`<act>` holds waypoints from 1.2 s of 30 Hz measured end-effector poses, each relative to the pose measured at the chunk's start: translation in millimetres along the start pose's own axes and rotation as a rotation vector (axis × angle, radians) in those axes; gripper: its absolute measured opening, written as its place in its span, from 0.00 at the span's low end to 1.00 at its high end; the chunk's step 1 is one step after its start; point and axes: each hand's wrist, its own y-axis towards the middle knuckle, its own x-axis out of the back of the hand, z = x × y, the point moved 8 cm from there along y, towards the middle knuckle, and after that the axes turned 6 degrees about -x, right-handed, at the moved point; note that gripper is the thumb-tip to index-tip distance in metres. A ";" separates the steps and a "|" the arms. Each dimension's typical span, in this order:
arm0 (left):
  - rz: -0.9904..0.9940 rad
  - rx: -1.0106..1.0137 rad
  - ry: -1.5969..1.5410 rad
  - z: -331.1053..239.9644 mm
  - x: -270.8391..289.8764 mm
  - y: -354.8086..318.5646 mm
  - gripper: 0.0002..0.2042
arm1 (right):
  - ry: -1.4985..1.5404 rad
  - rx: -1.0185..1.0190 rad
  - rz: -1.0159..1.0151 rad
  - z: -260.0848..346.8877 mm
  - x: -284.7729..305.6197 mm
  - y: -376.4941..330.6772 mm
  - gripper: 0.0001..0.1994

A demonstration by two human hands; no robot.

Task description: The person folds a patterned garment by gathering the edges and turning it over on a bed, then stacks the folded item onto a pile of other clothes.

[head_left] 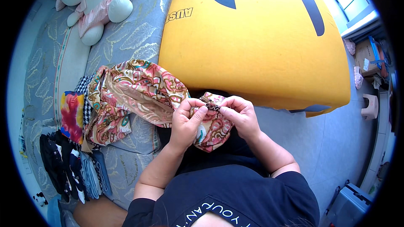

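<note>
Watching remotely, I judged light, even pinches best, patterned cloth (155, 86) kept slack | grip narrow on both sides: left hand (187, 122) and right hand (242, 117) pinched its dark gathered edge (212, 106) | cloth ran from sofa (130, 42) to hands, long axis roughly left-to-right, gathered edge facing forward

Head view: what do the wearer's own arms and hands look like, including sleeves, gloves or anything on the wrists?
The left hand and right hand are bare, with no gloves, watch or bracelet visible. The dark navy or black fabric T-shirt has plain short sleeves, leaving both forearms uncovered; white lettering marks its front.
</note>
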 end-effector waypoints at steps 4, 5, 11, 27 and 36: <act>-0.018 0.021 -0.063 4.9 0.6 0.8 0.03 | 0.018 0.003 0.007 -3.0 1.6 0.5 0.03; -0.019 0.022 -0.079 5.8 0.8 0.9 0.03 | 0.016 0.007 0.014 -2.3 1.7 0.2 0.04; -0.014 0.008 -0.073 5.1 1.1 0.5 0.03 | -0.039 0.085 0.033 1.1 0.6 -1.3 0.04; -0.115 0.107 -0.363 10.4 5.5 -2.0 0.07 | -0.651 0.569 -0.067 37.0 -14.8 -17.3 0.07; -0.132 0.161 -0.414 20.6 7.5 -1.9 0.06 | -0.606 0.592 -0.136 34.1 -3.7 -13.0 0.05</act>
